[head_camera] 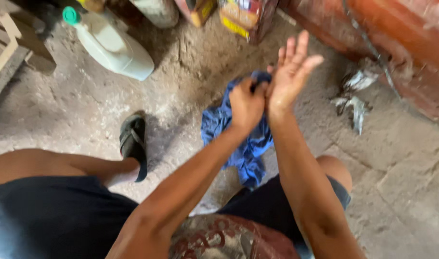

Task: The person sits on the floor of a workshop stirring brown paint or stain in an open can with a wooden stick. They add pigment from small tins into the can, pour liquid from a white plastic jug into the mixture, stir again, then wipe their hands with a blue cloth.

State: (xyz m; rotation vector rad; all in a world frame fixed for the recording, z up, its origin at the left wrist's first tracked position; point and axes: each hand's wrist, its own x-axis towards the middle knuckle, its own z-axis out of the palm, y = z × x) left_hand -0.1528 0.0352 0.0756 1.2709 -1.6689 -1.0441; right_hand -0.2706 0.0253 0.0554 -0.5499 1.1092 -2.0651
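My left hand [246, 103] is closed around a crumpled blue cloth [243, 144], which hangs down from the fist towards my lap. My right hand [291, 74] is held up beside it with the fingers spread and the palm facing left. The cloth's upper edge presses against the heel of that open palm. Both forearms reach forward over my knees as I sit low above a dirt floor.
A white plastic jug [115, 44] with a green cap lies on the floor at the upper left. My foot wears a black sandal [133, 144]. Crumpled foil-like scraps [356, 96] lie at the right beside a reddish wall. Packets stand along the top edge.
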